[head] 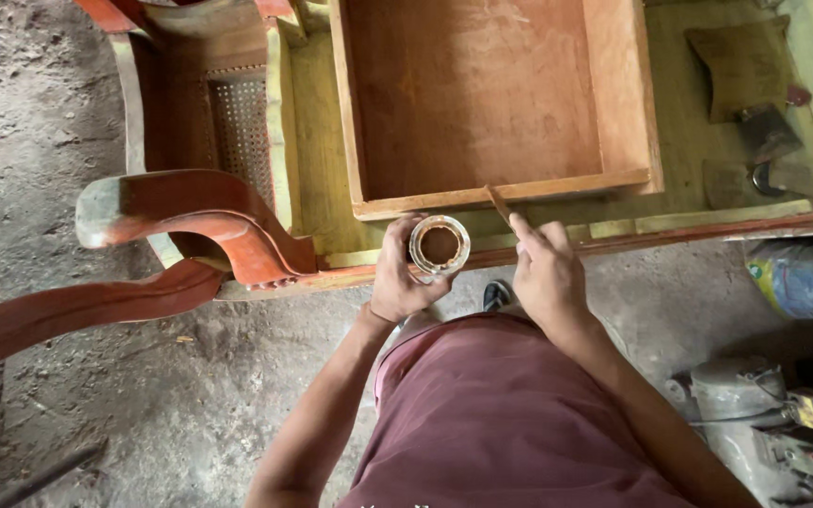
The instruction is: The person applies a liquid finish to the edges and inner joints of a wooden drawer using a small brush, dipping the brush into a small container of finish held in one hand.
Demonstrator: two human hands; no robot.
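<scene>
My left hand (pixel 398 276) is wrapped around a small round tin (pixel 439 246) filled with brown liquid, held upright just in front of the wooden drawer. My right hand (pixel 545 273) grips a thin brush or stick (pixel 498 201), whose tip rests against the front edge of the drawer (pixel 501 193). The drawer is a shallow open box of reddish-brown wood, lying on a yellowish wooden frame (pixel 317 160). The two hands are close together, the tin between them.
A red-stained curved chair arm (pixel 190 212) and cane-panel seat (pixel 237 122) stand at the left. A folded cloth (pixel 741 66) and scraper tools (pixel 773 155) lie on the frame at right. A machine (pixel 764 414) and a blue bag (pixel 806 277) sit on the dirt floor.
</scene>
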